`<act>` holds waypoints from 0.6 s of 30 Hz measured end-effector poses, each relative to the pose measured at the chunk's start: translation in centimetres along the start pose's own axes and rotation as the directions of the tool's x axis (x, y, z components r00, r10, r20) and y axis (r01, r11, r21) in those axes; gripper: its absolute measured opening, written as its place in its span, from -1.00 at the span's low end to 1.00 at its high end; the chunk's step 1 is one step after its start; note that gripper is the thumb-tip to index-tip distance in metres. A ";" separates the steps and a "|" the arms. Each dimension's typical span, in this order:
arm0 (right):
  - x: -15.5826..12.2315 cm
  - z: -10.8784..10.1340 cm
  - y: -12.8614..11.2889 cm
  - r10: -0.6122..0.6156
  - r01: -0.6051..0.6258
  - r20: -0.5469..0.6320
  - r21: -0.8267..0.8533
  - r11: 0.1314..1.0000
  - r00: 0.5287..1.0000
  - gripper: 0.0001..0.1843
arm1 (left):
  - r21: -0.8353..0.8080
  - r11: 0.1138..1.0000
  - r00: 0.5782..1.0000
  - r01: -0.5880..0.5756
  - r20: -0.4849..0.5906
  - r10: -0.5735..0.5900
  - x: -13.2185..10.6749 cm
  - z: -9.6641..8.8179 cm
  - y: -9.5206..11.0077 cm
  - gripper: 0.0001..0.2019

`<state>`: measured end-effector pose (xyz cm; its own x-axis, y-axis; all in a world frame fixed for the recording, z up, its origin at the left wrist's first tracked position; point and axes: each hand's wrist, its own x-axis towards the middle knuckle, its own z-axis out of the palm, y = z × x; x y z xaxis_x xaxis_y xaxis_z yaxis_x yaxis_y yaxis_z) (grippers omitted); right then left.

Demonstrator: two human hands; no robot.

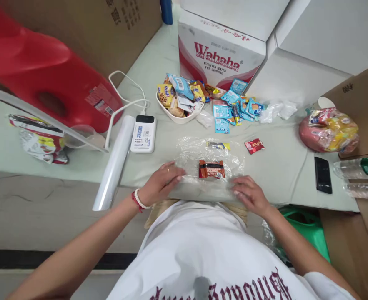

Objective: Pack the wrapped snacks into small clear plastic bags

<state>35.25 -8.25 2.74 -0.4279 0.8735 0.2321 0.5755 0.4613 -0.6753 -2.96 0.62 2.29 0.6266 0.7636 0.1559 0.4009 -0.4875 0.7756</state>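
A sheet of clear plastic wrap [186, 155] lies crinkled on the table in front of me. On it rests a brown-and-orange wrapped snack [211, 169], with a slim yellow-and-blue packet [218, 145] just beyond it. My left hand [162, 180] has its thumb and fingers closed on the wrap's left edge. At the opposite edge, the fingers of my right hand [251, 195] are pinched on the wrap too. A small red candy packet [254, 146] lies to the right, apart from the wrap.
Behind the wrap are a heart-shaped bowl [181, 120] of snacks and several blue packets [223, 111]. A roll of film [115, 164] and a white power bank [143, 134] lie left. A phone [323, 175] is right. A Wahaha box [218, 52] stands behind.
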 end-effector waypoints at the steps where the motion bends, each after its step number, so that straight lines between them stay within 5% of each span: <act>1: 1.0 -0.7 -0.1 0.083 -0.082 -0.016 0.056 0.995 0.996 -0.80 | -0.014 1.000 0.999 0.023 -0.027 -0.023 0.6 -0.2 0.1 -0.74; 5: 4.1 -2.3 0.7 0.469 -0.468 0.049 0.217 0.857 0.882 -0.57 | 0.010 0.981 0.969 0.193 -0.159 -0.189 3.1 -0.4 -0.4 -0.74; 9: 5.6 -1.5 2.3 0.684 -0.689 0.097 0.186 0.701 0.723 -0.47 | 0.052 0.914 0.824 0.403 -0.456 -0.337 4.3 -0.3 -1.0 -0.77; 12: 6.1 -0.9 2.9 0.710 -0.721 0.128 0.112 0.684 0.693 -0.49 | 0.161 0.895 0.654 0.416 -0.737 -0.171 3.3 -0.4 0.8 -0.78; 14: 6.4 -0.7 2.8 0.725 -0.740 0.150 0.116 0.663 0.672 -0.50 | 0.303 0.891 0.605 0.338 -0.795 0.041 2.3 -0.1 3.2 -0.81; 15: 6.6 -0.7 2.8 0.735 -0.751 0.155 0.130 0.647 0.660 -0.51 | 0.389 0.889 0.638 0.240 -0.754 0.157 2.0 0.3 4.5 -0.79; 18: 6.7 -0.7 2.5 0.760 -0.778 0.170 0.185 0.601 0.628 -0.52 | 0.508 0.853 0.876 -0.122 -0.350 0.333 2.8 2.4 7.4 -0.63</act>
<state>34.38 -1.14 3.09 0.0498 0.8722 -0.4866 0.5498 -0.4307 -0.7157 3.36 -1.89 6.99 0.4487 0.6543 0.6088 0.6048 -0.7238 0.3321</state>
